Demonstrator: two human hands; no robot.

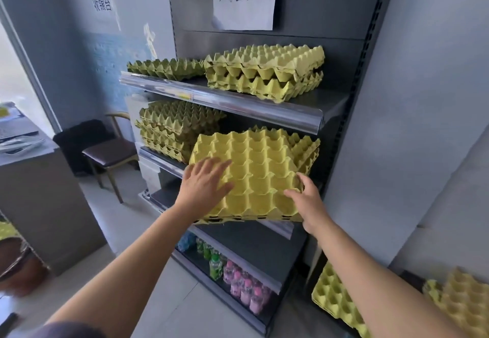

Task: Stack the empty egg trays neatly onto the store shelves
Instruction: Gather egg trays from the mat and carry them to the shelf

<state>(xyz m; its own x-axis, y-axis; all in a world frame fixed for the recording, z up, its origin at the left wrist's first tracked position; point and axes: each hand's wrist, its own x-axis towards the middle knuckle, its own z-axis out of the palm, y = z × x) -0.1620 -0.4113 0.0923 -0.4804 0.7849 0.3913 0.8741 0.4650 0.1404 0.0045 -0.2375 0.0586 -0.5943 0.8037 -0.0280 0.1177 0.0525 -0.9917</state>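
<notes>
A: Where does the stack lie from you?

B: The egg tray stack [254,173] lies straight in front of your hands, on the right half of the middle shelf [158,157]. Its near edge hangs out over the shelf lip toward you, so the way to go is away from you, deeper into the shelf.

A: And how do your hands stand on it?

B: Your left hand [205,181] lies flat on the top tray near the left front corner, with the fingers spread and pressing. Your right hand [307,200] takes the right front corner, thumb on top and the other fingers curled round the edge. Both hands are at the near side, about equally close.

A: Is it square to the shelf?

B: I judge not fully. Behind it on the right, some skewed trays [308,149] stick out at an angle, and a second stack [169,128] stands just beside it on the left. You should push evenly with both hands; if the right side goes first, it can catch on the skewed trays.

A: Is much left?

B: More trays [333,298] lie on the floor at your right.
</notes>
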